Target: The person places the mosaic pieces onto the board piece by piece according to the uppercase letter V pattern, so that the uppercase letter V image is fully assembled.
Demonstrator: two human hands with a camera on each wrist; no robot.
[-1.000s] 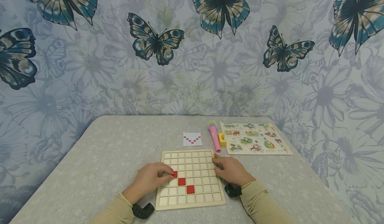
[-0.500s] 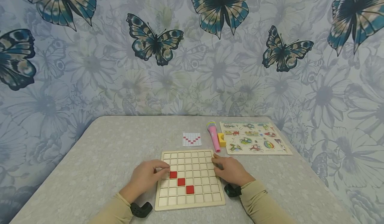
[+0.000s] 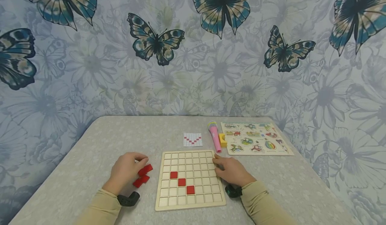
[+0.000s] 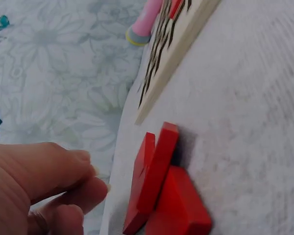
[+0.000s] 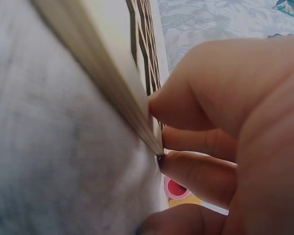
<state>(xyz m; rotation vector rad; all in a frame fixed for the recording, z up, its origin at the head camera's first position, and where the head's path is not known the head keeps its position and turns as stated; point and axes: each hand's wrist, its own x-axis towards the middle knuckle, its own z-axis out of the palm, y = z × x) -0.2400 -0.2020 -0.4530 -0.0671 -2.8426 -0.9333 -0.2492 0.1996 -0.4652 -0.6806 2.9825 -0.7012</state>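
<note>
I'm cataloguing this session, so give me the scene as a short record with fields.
left hand: near the heap of loose red square tiles, holding nothing visible
right hand: touching the right edge of the square, pale wooden grid board
tiles on board: three, red, in a diagonal
loose tiles: left of the board, count unclear
reference: white card with red V pattern, beyond the board
others: pink toy microphone, yellow block, pale picture puzzle

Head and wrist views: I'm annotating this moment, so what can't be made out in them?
- Loose red tiles: exact count; overlapping in the head view, cut off by the left wrist view's bottom edge.
- Puzzle board: small print; too tiny in the head view.
- Grid board: underside; faces down in every view.
</note>
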